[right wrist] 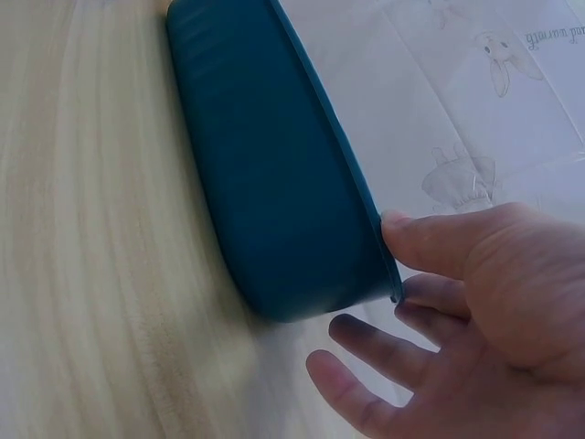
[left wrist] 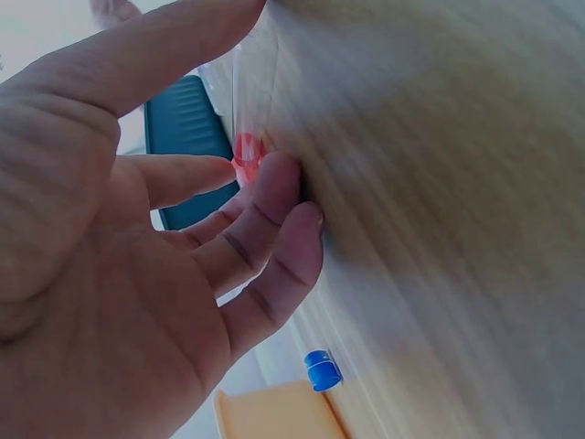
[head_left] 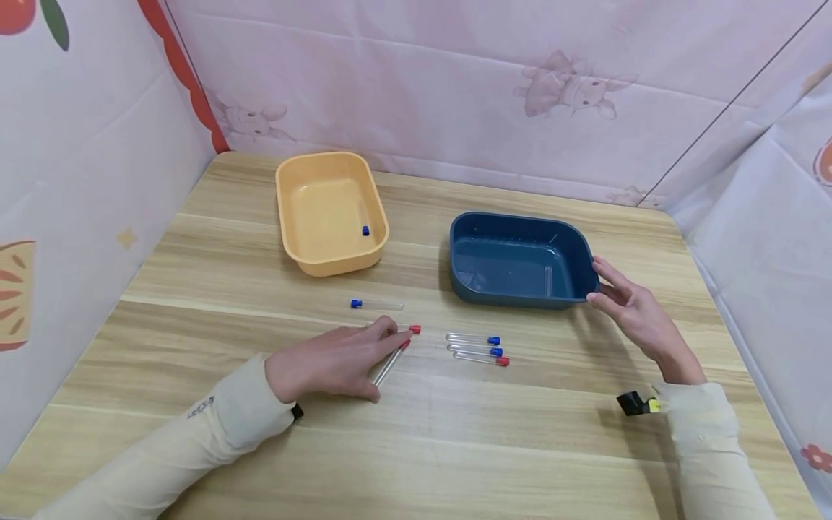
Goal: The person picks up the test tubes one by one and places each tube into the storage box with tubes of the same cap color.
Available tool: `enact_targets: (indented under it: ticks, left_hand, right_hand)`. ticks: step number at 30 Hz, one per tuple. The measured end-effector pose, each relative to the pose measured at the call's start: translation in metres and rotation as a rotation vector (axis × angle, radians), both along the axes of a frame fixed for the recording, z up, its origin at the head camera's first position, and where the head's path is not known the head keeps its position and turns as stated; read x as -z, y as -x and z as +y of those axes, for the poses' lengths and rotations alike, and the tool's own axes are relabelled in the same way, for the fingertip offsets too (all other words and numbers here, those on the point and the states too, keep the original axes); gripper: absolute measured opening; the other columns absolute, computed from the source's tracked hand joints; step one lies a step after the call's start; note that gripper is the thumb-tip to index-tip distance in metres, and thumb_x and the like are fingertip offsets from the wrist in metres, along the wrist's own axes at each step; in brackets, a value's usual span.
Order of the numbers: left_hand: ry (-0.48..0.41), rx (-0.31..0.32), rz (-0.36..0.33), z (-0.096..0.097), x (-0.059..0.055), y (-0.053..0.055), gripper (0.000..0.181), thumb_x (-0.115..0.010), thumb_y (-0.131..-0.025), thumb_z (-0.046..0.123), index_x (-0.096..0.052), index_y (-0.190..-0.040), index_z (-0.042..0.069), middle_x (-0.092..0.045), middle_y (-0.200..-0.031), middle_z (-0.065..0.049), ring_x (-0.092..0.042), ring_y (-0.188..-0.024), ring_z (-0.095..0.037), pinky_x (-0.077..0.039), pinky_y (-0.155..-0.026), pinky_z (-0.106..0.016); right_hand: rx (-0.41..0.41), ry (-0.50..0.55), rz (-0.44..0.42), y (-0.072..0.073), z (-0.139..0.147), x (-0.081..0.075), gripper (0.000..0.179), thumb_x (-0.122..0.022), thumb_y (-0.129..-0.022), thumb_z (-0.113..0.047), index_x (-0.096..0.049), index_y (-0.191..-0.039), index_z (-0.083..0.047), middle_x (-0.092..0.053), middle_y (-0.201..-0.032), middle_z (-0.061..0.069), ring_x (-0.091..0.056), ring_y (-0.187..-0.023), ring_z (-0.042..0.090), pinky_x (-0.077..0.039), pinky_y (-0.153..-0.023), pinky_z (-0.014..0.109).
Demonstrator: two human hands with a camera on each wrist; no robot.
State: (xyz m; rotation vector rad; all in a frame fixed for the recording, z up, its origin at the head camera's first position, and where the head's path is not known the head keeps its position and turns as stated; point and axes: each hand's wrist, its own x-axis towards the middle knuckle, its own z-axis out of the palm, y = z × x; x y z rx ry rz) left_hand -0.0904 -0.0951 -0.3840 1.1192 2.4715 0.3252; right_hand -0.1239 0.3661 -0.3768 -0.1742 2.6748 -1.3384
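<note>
My left hand (head_left: 334, 361) spans a clear test tube with a red cap (head_left: 390, 361) low over the table, its thumb by the glass end and a fingertip at the cap (left wrist: 247, 157). Just behind lies a second red-capped tube (head_left: 415, 329), partly hidden by the fingers. A blue-capped tube (head_left: 357, 304) rests farther back. To the right of this hand, two blue-capped tubes and a red-capped tube (head_left: 481, 358) lie side by side. My right hand (head_left: 633, 318) holds the right end of the dark blue bin (head_left: 520, 297), thumb and fingers at its rim (right wrist: 388, 265).
A yellow bin (head_left: 312, 264) stands at the back left with a blue-capped tube (head_left: 365, 230) inside. One clear tube-shaped piece (head_left: 549, 280) shows in the blue bin. Printed cloth walls (head_left: 416, 87) border the wooden table (head_left: 455, 455) at the back and sides.
</note>
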Motion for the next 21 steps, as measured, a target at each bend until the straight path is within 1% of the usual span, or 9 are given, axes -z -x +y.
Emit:
enact_targets:
  ticks: [7,12,17,21]
  left_hand:
    - [0.013,-0.002,-0.031,0.0010,-0.0042,0.0006,0.090,-0.078,-0.073,0.039,-0.030,-0.146,0.017,-0.037,-0.124,-0.001,-0.049,-0.082,-0.012,-0.045,-0.070,-0.024]
    - [0.018,-0.011,-0.059,0.0005,-0.0054,0.0010,0.090,-0.078,-0.074,0.039,-0.029,-0.147,0.018,-0.036,-0.127,0.000,-0.049,-0.087,-0.012,-0.046,-0.074,-0.025]
    - [0.021,-0.017,-0.058,0.0001,-0.0045,0.0009,0.089,-0.077,-0.075,0.038,-0.029,-0.147,0.020,-0.035,-0.129,0.000,-0.050,-0.091,-0.013,-0.046,-0.077,-0.028]
    - [0.021,-0.021,-0.053,0.0010,-0.0042,0.0011,0.086,-0.077,-0.074,0.039,-0.033,-0.145,0.019,-0.036,-0.127,-0.001,-0.050,-0.090,-0.013,-0.046,-0.076,-0.028]
  right_hand:
    - [-0.004,-0.002,0.009,0.0001,0.0008,0.0013,0.063,-0.055,-0.095,-0.024,-0.023,-0.149,-0.017,-0.017,-0.153,-0.004,-0.041,-0.126,0.031,-0.038,-0.084,0.006]
    - [-0.007,-0.004,0.016,-0.0007,0.0007,0.0012,0.063,-0.055,-0.095,-0.023,-0.024,-0.149,-0.018,-0.019,-0.153,-0.003,-0.042,-0.125,0.031,-0.038,-0.084,0.006]
    - [-0.007,-0.006,0.020,-0.0015,0.0006,0.0009,0.063,-0.055,-0.095,-0.023,-0.023,-0.149,-0.018,-0.020,-0.153,-0.003,-0.043,-0.124,0.032,-0.039,-0.084,0.006]
    - [-0.006,-0.011,0.017,-0.0011,0.0005,0.0006,0.063,-0.055,-0.095,-0.024,-0.023,-0.149,-0.019,-0.020,-0.153,-0.004,-0.042,-0.124,0.032,-0.038,-0.083,0.006]
